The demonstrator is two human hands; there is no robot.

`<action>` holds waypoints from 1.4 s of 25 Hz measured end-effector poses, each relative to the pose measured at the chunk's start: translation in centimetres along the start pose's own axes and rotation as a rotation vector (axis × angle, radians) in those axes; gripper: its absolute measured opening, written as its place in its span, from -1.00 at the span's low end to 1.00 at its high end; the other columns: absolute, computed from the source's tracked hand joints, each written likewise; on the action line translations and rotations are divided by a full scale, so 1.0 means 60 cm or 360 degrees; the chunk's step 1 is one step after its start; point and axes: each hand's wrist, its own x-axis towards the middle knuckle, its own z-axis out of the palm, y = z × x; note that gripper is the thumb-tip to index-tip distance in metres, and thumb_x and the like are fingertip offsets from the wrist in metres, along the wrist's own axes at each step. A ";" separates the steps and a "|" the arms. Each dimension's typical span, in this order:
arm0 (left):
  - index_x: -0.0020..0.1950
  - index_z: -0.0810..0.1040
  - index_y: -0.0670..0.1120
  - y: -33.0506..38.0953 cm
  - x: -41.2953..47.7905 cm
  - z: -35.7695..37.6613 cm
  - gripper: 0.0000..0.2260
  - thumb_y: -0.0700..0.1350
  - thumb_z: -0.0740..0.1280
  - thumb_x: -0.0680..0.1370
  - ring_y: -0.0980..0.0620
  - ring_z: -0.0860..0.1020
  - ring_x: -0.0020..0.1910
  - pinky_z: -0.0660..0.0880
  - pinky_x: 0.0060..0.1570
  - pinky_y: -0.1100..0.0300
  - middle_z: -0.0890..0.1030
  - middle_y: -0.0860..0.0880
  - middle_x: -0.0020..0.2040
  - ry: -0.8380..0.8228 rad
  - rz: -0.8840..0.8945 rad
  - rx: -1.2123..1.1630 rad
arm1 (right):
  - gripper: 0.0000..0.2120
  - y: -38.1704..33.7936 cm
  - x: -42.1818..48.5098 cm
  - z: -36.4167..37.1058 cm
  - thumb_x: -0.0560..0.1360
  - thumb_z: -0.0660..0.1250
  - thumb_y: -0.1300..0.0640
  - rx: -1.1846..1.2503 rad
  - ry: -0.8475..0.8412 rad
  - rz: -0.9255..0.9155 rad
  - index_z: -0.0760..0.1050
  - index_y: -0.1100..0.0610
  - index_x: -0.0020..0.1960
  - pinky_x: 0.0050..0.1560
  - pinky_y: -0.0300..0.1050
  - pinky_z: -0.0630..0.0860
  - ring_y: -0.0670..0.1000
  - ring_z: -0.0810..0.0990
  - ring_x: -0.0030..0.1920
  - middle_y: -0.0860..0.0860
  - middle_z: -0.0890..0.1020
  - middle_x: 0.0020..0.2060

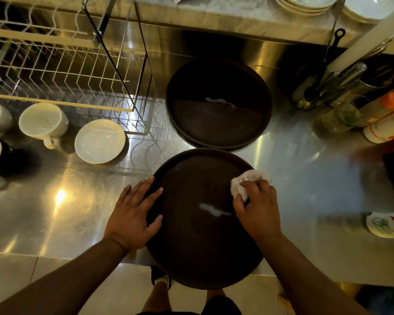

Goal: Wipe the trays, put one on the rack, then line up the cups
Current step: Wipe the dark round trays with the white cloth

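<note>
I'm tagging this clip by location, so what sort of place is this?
Probably a café or restaurant dish area: a steel counter, a wire dish rack, stacked plates and round serving trays.

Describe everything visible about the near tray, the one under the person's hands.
The near tray is round, dark brown, with a low raised rim and a smooth, slightly glossy face showing one light glare streak. It lies flat on the steel counter, its near edge overhanging the counter's front. The left hand presses flat on its left side; the right hand holds a white cloth against its right rim.
</note>
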 end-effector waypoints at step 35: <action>0.53 0.45 -0.01 -0.006 0.004 0.010 -0.40 0.17 0.24 0.51 -0.14 0.26 0.60 0.10 0.58 -0.20 0.26 -0.10 0.65 0.0137 0.0073 -0.0032 | -0.61 -0.173 -0.004 0.070 0.38 0.38 -0.12 -0.0187 -0.0415 -0.0922 0.57 0.03 0.14 -0.05 0.15 0.54 0.17 0.54 -0.03 0.09 0.60 0.01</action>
